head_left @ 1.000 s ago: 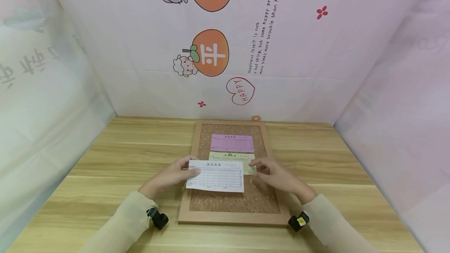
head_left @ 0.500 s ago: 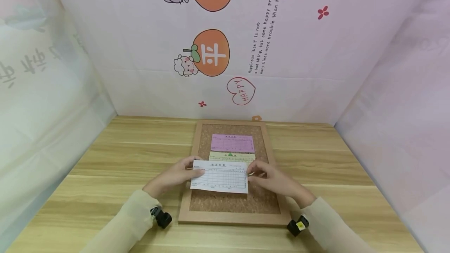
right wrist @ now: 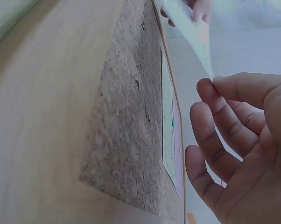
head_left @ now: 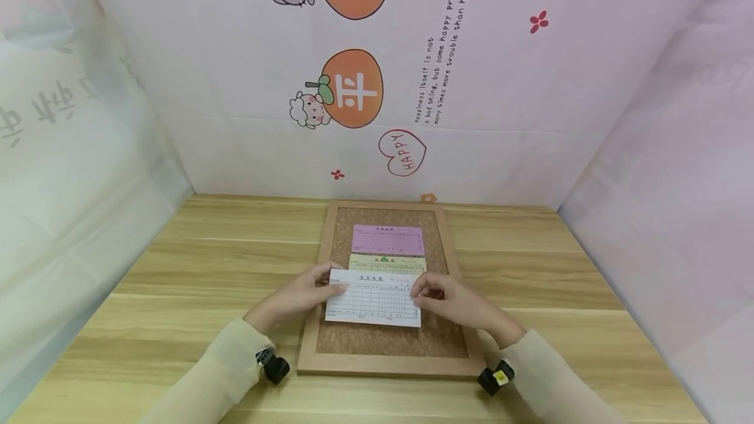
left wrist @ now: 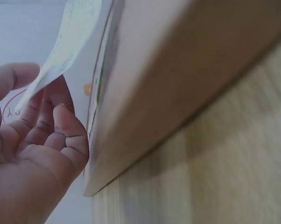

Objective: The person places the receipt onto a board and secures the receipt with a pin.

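Note:
A white printed form slip (head_left: 374,300) is held above the cork board (head_left: 389,342). My left hand (head_left: 300,293) pinches its left edge, thumb on top and fingers beneath. At the right edge, my right hand (head_left: 456,303) pinches it between thumb and index finger; the right wrist view shows this grip on the slip (right wrist: 196,42), the other fingers loosely bent. A yellow slip (head_left: 365,262) lies on the board, its lower part hidden behind the white one. Beyond it lies a pink slip (head_left: 387,239). A small green mark (head_left: 385,258) shows at the yellow slip's top edge.
The board's wooden frame (head_left: 391,365) rises a little above the wood-grain table (head_left: 224,247). Printed white cloth (head_left: 489,116) hangs behind and on both sides. A small black camera (head_left: 273,366) is strapped to the left wrist, another (head_left: 496,377) to the right.
The white slip has moved slightly right and covers more of the yellow slip. My right hand, apart from it a second ago, has taken hold of its right edge.

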`<action>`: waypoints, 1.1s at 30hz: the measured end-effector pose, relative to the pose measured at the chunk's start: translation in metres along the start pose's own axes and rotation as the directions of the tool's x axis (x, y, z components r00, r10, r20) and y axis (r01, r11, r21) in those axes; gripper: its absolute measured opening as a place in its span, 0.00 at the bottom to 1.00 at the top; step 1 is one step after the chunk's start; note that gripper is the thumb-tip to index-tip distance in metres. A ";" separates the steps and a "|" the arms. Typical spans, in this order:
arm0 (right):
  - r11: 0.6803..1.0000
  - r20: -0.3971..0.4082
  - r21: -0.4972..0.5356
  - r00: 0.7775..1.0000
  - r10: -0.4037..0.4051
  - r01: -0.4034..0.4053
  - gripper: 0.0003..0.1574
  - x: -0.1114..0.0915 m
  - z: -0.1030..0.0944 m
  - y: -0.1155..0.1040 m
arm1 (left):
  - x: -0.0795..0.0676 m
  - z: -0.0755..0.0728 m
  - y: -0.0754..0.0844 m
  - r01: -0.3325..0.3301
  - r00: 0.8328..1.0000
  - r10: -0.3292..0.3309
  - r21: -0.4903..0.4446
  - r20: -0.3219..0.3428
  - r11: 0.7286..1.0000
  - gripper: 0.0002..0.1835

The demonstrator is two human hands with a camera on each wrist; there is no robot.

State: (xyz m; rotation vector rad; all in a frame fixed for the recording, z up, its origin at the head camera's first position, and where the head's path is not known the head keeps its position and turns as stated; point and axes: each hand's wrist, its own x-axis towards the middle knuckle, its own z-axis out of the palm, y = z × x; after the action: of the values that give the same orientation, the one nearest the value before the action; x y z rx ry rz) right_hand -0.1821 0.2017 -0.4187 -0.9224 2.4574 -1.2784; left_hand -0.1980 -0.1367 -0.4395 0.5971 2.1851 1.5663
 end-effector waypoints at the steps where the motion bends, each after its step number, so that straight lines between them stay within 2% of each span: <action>1: 1.000 0.000 0.002 1.000 0.004 -0.004 0.05 0.000 -0.001 0.000 | 0.000 0.000 -0.001 -0.010 1.000 0.010 0.017 0.002 1.000 0.15; 8: 1.000 -0.001 0.000 1.000 0.012 -0.012 0.06 0.000 -0.005 0.004 | -0.004 0.000 -0.004 -0.082 0.997 0.082 0.110 0.003 0.991 0.13; 14: 1.000 0.007 -0.008 1.000 0.013 -0.012 0.06 -0.002 -0.006 0.005 | -0.008 0.000 0.002 -0.067 0.995 0.079 0.158 -0.065 0.985 0.14; 18: 0.999 0.028 -0.006 0.999 0.034 -0.034 0.06 -0.005 -0.008 0.007 | -0.009 0.001 0.002 -0.067 0.994 0.083 0.189 -0.076 0.980 0.14; 23: 0.997 0.057 -0.024 0.996 0.070 -0.069 0.06 -0.010 -0.010 0.009 | -0.008 0.006 0.000 -0.086 0.991 0.109 0.268 -0.073 0.960 0.16; 29: 0.995 0.091 -0.057 0.992 0.091 -0.086 0.04 -0.013 -0.011 0.008 | -0.008 0.011 0.000 -0.120 0.988 0.146 0.355 -0.050 0.927 0.12; 33: 0.992 0.108 -0.078 0.989 0.104 -0.096 0.03 -0.014 -0.010 0.008 | -0.008 0.013 0.002 -0.118 0.989 0.140 0.363 -0.036 0.924 0.12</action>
State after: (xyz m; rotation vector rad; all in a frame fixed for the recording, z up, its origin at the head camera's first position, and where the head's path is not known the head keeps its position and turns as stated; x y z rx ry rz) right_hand -0.1797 0.2203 -0.4207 -0.8510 2.4433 -1.0819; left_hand -0.1840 -0.1301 -0.4416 0.8264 2.5506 1.2613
